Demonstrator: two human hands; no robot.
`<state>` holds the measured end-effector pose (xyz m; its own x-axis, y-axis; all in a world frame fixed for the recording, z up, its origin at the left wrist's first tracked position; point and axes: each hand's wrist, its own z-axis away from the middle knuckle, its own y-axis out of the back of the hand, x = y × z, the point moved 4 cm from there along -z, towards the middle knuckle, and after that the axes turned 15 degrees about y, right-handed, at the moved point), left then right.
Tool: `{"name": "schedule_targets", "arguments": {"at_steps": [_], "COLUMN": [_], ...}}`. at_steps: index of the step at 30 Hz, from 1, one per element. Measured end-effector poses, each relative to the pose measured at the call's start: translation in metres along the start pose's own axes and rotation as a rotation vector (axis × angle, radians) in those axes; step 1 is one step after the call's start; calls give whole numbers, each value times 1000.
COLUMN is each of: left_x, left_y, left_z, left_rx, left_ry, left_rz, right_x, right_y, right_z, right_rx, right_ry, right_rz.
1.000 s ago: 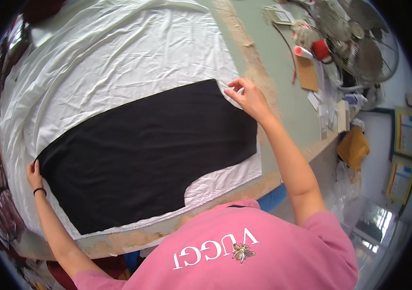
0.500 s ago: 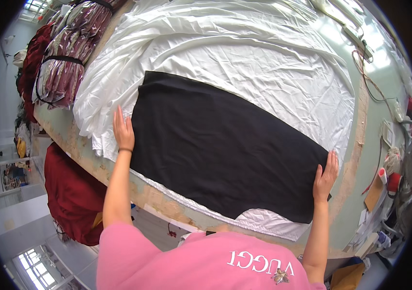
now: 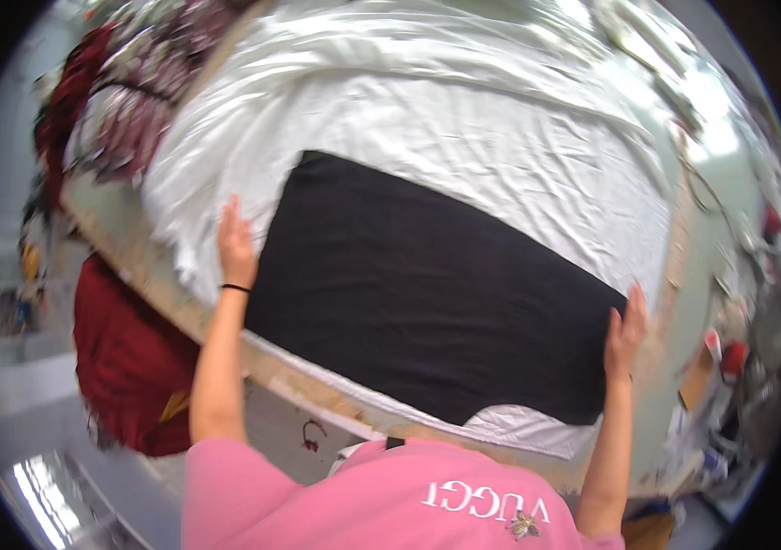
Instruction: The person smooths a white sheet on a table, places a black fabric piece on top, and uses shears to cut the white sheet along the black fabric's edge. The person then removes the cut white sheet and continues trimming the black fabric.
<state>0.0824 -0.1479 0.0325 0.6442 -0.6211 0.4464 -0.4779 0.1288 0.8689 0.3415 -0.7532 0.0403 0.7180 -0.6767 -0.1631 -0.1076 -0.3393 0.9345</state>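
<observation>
Toward the left end of the table [image 3: 120, 215], the left hand [image 3: 237, 249] reached out over white fabric [image 3: 464, 119], fingers straight and together. Black cloth [image 3: 427, 289] lay spread on that fabric along the table's near edge, likely to keep it flat. The right hand [image 3: 627, 335] flanked its right end, thumb apart, fingers extended, seemingly squaring it.

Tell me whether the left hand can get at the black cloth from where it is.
Most likely yes: the left hand is open, fingers extended, right beside the left edge of the black cloth, and nothing appears to stand between them.
</observation>
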Motion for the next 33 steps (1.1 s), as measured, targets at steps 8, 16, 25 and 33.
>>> {"name": "schedule_targets", "arguments": {"at_steps": [8,16,25,33], "left_x": [-11,61,44,26], "left_y": [-48,-45,-70,-59], "left_z": [-116,-105,-129,-141], "left_rx": [-72,-169,-238,-190], "left_ry": [-23,-85,105,43], "left_rz": [90,181,210,152], "right_x": [33,34,32,41], "right_y": [-23,-21,-24,-29], "right_z": [-42,-31,-34,-30], "right_rx": [-98,-32,-9,-12], "right_ry": [-15,-42,-20,18], "right_rz": [76,33,73,33]}}
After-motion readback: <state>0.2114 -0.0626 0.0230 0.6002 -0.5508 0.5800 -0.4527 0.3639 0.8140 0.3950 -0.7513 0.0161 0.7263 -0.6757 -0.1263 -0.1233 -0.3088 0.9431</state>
